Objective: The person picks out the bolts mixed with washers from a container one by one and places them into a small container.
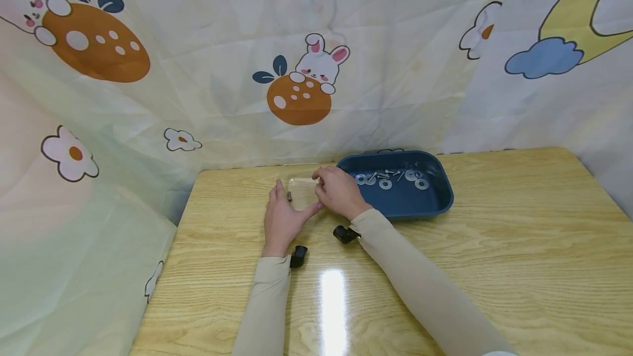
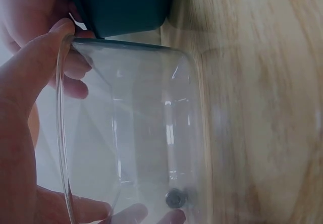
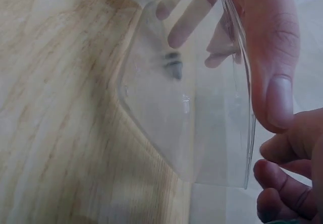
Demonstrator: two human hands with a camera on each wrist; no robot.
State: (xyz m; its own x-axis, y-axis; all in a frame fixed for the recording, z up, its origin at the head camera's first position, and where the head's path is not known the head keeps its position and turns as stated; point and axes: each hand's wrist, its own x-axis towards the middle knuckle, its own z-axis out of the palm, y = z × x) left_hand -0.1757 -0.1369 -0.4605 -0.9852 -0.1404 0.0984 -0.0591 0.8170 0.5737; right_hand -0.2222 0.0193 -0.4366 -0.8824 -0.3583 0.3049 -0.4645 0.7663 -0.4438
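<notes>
A clear plastic container [image 1: 303, 198] stands on the wooden table near its back edge. My left hand [image 1: 283, 221] holds it, thumb along the near rim and fingers round the left side. Inside lies a small metal bolt [image 2: 175, 199], close to the left fingers and seen through the wall. My right hand [image 1: 341, 191] is at the container's right end, its bent fingers [image 3: 287, 183] right by the rim and the left thumb. I cannot tell whether something small is between those fingertips.
To the right of the container, a dark blue tray [image 1: 395, 210] holds several flat washers [image 1: 385, 184] and several bolts [image 1: 379, 175]. A patterned cloth [image 1: 222, 98] hangs behind the wooden table [image 1: 519, 235] and down its left side.
</notes>
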